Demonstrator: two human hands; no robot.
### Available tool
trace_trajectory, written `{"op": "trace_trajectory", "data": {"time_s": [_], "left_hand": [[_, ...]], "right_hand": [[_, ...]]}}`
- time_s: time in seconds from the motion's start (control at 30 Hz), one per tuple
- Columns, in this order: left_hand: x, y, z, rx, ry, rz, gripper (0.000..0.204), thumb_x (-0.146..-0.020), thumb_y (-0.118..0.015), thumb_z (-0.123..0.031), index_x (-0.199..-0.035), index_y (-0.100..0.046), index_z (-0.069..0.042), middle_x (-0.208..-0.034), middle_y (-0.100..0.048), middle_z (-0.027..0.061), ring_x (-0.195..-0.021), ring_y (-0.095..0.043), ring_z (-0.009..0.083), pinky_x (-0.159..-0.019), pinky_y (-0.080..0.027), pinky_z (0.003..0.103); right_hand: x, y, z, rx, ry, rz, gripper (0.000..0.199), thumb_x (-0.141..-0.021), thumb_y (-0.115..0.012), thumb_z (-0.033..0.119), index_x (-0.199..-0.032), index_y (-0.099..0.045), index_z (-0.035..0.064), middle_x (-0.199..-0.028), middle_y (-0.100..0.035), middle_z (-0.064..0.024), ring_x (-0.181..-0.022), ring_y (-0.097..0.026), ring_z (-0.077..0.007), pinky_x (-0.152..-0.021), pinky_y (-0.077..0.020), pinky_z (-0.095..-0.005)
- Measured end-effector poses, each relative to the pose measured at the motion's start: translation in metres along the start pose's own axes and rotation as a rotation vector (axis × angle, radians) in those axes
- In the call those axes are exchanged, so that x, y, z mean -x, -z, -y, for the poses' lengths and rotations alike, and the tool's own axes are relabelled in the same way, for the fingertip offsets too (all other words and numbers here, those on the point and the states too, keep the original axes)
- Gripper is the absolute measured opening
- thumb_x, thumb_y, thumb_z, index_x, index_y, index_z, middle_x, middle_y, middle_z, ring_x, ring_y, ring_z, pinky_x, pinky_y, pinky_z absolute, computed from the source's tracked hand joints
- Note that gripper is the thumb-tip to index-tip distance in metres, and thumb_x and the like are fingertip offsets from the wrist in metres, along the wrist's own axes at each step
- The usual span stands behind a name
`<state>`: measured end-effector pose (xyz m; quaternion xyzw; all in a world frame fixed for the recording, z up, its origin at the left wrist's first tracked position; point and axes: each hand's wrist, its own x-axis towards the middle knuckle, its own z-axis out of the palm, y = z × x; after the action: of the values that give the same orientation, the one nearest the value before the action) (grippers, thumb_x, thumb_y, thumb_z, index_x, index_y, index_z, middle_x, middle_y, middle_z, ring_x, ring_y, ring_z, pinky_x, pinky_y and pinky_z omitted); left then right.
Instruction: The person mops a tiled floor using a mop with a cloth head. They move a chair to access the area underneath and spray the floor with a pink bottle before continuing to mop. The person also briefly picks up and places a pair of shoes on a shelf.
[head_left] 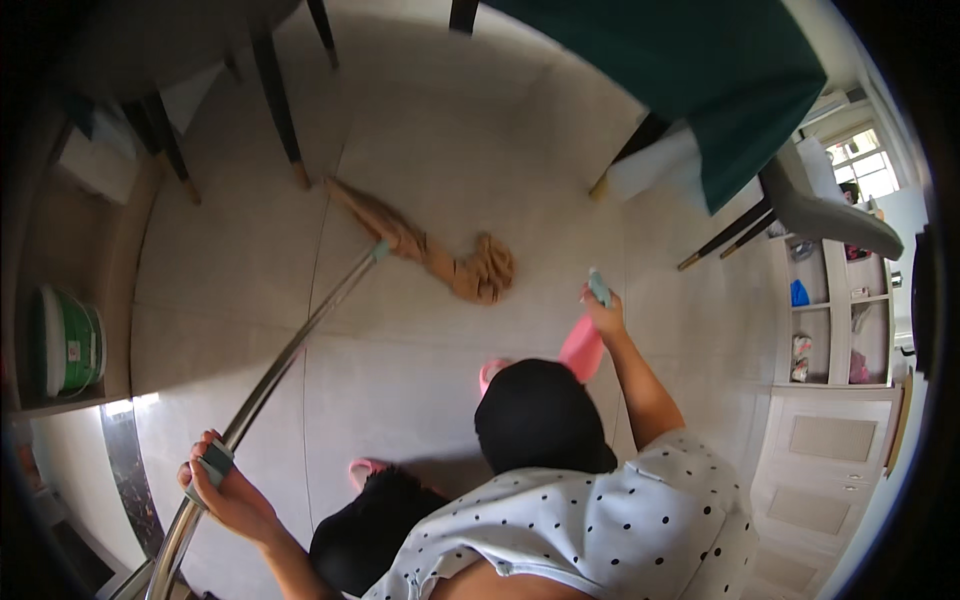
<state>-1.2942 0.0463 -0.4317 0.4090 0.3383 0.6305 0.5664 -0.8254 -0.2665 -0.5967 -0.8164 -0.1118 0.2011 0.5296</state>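
My left hand (240, 500) is closed around a metal mop pole (300, 345) at its grey-green grip, at the lower left. The pole slants up and away to a pale green joint, which meets a brown cloth (395, 237) on the floor. One end of the cloth is stretched out long toward a chair leg; the other lies bunched up in folds. Out to the right, my right hand (606, 316) is wrapped around the neck of a pink spray bottle (582, 350) with a pale green spray head.
Dark chair legs (280, 110) stand at the far left. A green-draped table (680, 60) fills the far right, with a grey chair (830, 215) beside it. A green and white bucket (72, 342) sits on a left shelf. Cabinets (825, 440) line the right.
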Motion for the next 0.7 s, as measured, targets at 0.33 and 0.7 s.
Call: {"op": "trace_trajectory", "data": {"time_s": [0.33,0.7], "left_hand": [[-0.013,-0.051,-0.050,-0.322,-0.049,0.214,0.017,-0.079,-0.051,-0.014,-0.091,-0.046,-0.003,-0.091,-0.051,0.0090,-0.089,-0.048,0.0194,-0.086,-0.036,0.034],[-0.017,-0.100,-0.101,-0.225,-0.113,0.290,0.028,-0.073,-0.059,-0.019,-0.093,-0.048,-0.003,-0.083,-0.046,0.0051,-0.080,-0.044,0.0158,-0.075,-0.034,0.028]], "right_hand": [[0.027,0.083,0.471,-0.355,0.917,-0.088,0.040,-0.079,-0.058,0.020,-0.113,-0.047,0.0012,-0.106,-0.055,-0.0101,-0.093,-0.054,-0.0147,-0.074,-0.0473,-0.0277],[-0.164,0.189,0.680,-0.280,0.845,-0.494,0.040,-0.069,-0.069,0.023,-0.096,-0.053,-0.0024,-0.077,-0.060,-0.0086,-0.065,-0.060,-0.0172,-0.060,-0.0474,-0.0262]]}}
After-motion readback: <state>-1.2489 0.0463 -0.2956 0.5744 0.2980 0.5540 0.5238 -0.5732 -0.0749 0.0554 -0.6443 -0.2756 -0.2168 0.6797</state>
